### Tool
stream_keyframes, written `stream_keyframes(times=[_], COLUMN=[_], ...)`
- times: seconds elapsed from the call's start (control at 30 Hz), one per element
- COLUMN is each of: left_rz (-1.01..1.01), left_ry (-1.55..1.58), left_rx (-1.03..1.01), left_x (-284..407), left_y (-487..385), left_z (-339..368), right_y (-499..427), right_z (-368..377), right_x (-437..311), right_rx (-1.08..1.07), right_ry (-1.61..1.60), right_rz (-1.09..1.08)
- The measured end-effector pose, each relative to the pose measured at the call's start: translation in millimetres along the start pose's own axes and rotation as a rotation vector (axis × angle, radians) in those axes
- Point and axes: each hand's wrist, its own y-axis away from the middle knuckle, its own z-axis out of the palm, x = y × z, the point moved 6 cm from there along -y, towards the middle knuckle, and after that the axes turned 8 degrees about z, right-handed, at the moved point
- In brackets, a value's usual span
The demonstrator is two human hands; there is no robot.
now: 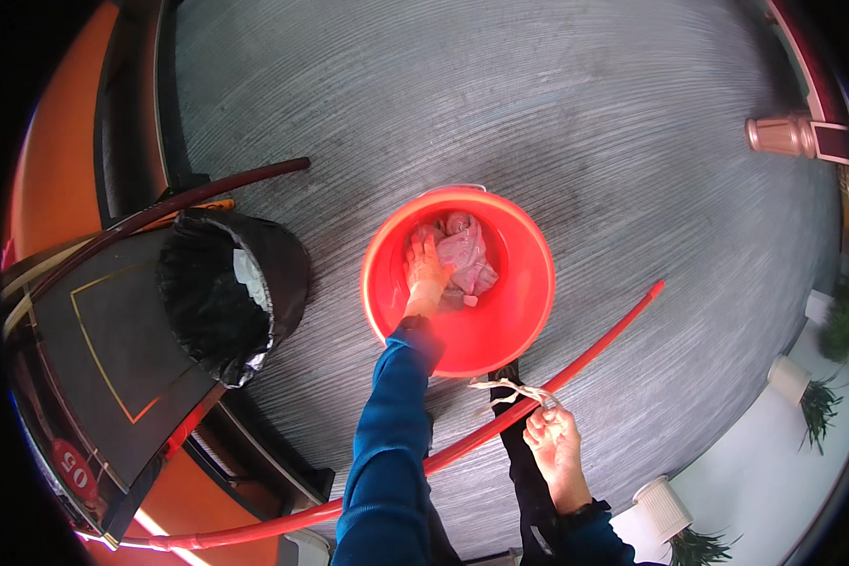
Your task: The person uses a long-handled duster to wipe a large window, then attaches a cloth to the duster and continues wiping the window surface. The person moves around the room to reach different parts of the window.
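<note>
Before me on the floor stands a red plastic bucket (495,347) with a wet, pinkish-grey cloth (465,253) inside. My left hand (425,267) reaches into the bucket, its fingers spread against the cloth's left side; whether they grip it cannot be told. Outside the bucket, below its rim on the right, my right hand (555,430) is closed on a thin, pale strip of material (515,388), whose loose ends stick out to the left. A red tube (601,343) passes behind that strip.
A black waste bin (286,276) with a black liner and white paper stands at left, beside a dark table (127,311) with curved red tubing. Potted plants (663,508) line a white surface at lower right. A furniture leg (782,136) is at upper right. Grey ribbed carpet (467,99) surrounds the bucket.
</note>
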Motion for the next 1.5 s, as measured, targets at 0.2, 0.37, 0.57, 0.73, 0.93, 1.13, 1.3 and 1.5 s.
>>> stream_keyframes(times=[0.2, 0.37, 0.57, 0.73, 0.93, 1.13, 1.3, 1.5], left_rz=[-0.063, -0.182, -0.008, 0.146, 0.059, -0.295, -0.593, -0.797], left_ry=[0.025, 1.104, 1.63, 1.661, 1.572, 1.333, 1.749, 2.13], left_rx=[-0.274, -0.014, 0.066, -0.198, -0.09, 0.038, 0.13, -0.132], left_x=[-10.3, 54.0, 141.5, 179.3, 134.7, 46.8, 32.5, 76.0], left_y=[0.3, 62.1, 156.8, 209.2, 233.0, 227.7, 219.7, 181.0], left_z=[37.3, -45.1, -191.9, -265.2, -262.0, -191.4, -123.2, -59.4], right_y=[-5.7, -22.3, -42.5, -66.5, -70.1, -34.9, 31.2, 103.4], right_z=[10.3, 3.5, 34.1, 82.3, 117.1, 157.3, 181.9, 178.6], right_x=[-19.5, -50.3, -69.1, -46.9, -47.4, -47.2, -40.1, -58.9], right_rx=[-0.085, 0.089, 0.086, -0.081, -0.153, -0.249, -0.289, -0.232], right_ry=[0.03, 0.026, 0.385, 0.305, 0.131, 0.08, 0.193, 0.312], right_rz=[-0.061, -0.157, -0.108, 0.095, 0.101, -0.044, -0.151, -0.212])
